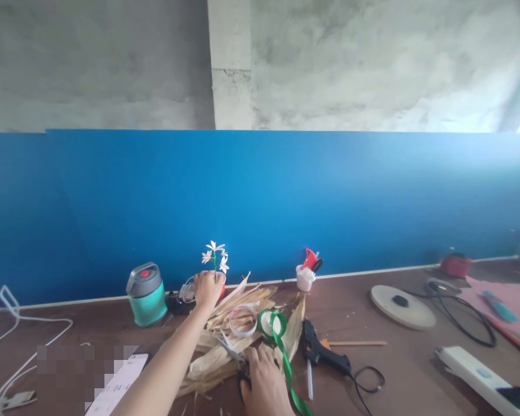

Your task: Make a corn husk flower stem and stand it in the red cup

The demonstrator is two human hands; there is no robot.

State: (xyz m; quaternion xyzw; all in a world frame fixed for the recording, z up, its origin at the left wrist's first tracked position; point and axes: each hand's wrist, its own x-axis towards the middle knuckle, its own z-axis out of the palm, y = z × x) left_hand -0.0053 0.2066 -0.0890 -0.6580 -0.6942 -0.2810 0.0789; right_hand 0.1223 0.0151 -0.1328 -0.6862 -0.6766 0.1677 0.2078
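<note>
My left hand reaches far forward, its fingers closed around the green stem of a small white artificial flower at the rim of a red cup. The hand covers most of that cup. Close to me, my right hand rests low over the dark handles of a pair of scissors, thumb beside the handle and blades pointing away to the left. Under and around them lies a pile of dry corn husks. On the husks sit a green ribbon roll and a white tape ring.
Right of the husks lie a black glue gun and a wooden stick. A white cup of pens stands near the blue panel. Further right are a round lid and power strip. A teal jar stands left.
</note>
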